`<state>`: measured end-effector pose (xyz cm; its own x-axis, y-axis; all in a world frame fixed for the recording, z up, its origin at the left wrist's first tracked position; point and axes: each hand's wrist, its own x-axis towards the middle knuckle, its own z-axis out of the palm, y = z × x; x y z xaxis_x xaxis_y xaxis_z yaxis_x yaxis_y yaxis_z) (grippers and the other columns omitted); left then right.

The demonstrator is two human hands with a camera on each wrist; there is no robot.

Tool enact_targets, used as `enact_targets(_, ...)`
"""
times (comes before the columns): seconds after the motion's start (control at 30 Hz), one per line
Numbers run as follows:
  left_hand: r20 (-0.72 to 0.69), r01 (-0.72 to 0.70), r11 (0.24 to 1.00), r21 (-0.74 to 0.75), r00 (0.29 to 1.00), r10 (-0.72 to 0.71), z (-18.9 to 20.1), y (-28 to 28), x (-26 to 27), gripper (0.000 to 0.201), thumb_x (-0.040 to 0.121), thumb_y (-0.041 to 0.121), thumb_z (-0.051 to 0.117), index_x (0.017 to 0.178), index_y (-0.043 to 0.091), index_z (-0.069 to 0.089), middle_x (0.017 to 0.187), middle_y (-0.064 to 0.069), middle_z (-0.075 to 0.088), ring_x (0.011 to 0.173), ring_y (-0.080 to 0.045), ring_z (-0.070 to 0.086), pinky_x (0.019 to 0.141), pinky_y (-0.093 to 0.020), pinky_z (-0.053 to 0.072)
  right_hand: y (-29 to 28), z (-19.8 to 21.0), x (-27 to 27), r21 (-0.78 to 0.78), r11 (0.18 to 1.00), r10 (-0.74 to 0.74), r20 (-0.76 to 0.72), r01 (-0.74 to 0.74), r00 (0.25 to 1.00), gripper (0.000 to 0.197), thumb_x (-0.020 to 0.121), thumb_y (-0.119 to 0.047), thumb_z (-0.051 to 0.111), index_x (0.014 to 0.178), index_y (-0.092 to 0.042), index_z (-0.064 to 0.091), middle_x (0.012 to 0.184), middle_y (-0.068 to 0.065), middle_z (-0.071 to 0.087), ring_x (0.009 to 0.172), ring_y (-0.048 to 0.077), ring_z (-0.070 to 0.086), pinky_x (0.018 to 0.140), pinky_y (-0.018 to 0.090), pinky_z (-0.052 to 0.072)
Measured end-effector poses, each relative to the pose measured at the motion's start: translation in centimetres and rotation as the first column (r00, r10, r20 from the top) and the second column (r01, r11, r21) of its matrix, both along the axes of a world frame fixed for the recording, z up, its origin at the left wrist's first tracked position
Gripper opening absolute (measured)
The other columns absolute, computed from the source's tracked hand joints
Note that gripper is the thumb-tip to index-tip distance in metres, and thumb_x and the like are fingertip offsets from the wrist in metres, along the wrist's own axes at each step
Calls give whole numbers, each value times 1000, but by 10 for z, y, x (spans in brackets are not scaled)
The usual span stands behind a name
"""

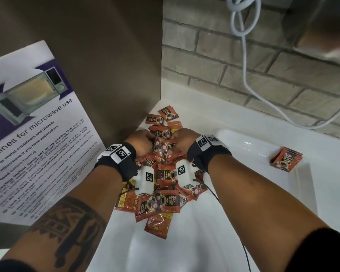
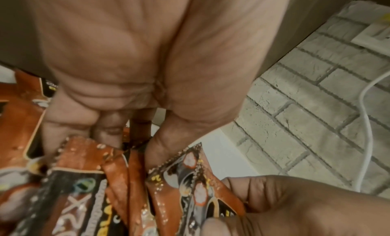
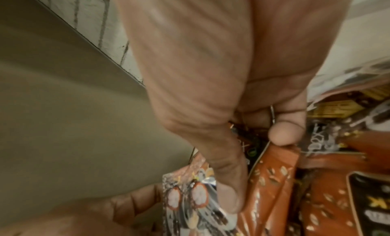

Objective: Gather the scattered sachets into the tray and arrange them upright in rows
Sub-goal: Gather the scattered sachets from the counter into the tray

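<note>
Surface: white counter in a corner, brown panel on the left, pale brick wall behind, a white cable hanging down it
Poster: microwave guidelines sheet leaning against the panel, left of the pile
Sachets: red-brown coffee sachets heaped loose on the counter between the forearms, lying flat and overlapping at all angles
Tray: white tray to the right of the heap, holding one small stack of sachets lying near its far end; no upright rows yet
Left hand: left hand at the far edge of the heap, fingers curled onto a bunch of sachets, thumb against them
Right hand: right hand just beside it, thumb and curled fingers pinching several sachets edge-on
Handling: probably very light, thin and limp, with glossy film that likely slides packet on packet
Where to hold: likely best squeezed across the flat faces of a squared-up bunch, near mid-height, since a loose grip by the crimped ends would let the middle ones slip out
Risk: a fat bunch may fan apart on the way to the tray
</note>
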<state>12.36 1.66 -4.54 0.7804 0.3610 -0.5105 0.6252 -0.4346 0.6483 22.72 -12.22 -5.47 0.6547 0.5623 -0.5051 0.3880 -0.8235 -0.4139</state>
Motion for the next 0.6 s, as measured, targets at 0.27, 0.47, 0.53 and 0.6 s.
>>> enact_targets(0.27, 42, -45, 999, -28, 998, 46, 8, -2, -6, 32, 95, -5, 50, 111, 18, 66, 98, -7, 69, 81, -31, 70, 73, -43, 61, -9, 20, -4, 116, 986, -121, -18, 122, 992, 48, 82, -23, 80, 126, -9, 65, 122, 7, 68, 100, 21, 65, 77, 24, 51)
enact_targets(0.47, 166, -54, 999, -8, 985, 54, 41, -11, -2, 40, 87, -13, 54, 98, 22, 68, 109, -10, 67, 80, -28, 76, 64, -46, 64, -94, 83, 11, 150, 961, -251, 126, 232, 960, 25, 88, -36, 73, 95, -12, 67, 87, 3, 68, 77, 20, 62, 64, 27, 46)
enact_targets(0.53, 231, 5, 999, -33, 973, 3, 50, -29, 3, 35, 89, -10, 55, 103, 20, 68, 108, -7, 66, 73, -22, 75, 56, -34, 61, -135, 81, 20, 80, 951, -309, 163, 300, 937, 30, 92, -37, 67, 97, -8, 69, 94, 11, 70, 85, 28, 66, 72, 35, 50)
enact_targets(0.6, 287, 98, 995, -6, 953, -92, 54, -54, 11, 32, 89, -4, 59, 107, 22, 68, 103, -2, 64, 71, -13, 69, 52, -24, 55, -169, 72, 19, -42, 951, -294, 186, 306, 938, 35, 97, -35, 61, 112, -3, 68, 114, 17, 67, 102, 31, 63, 79, 33, 43)
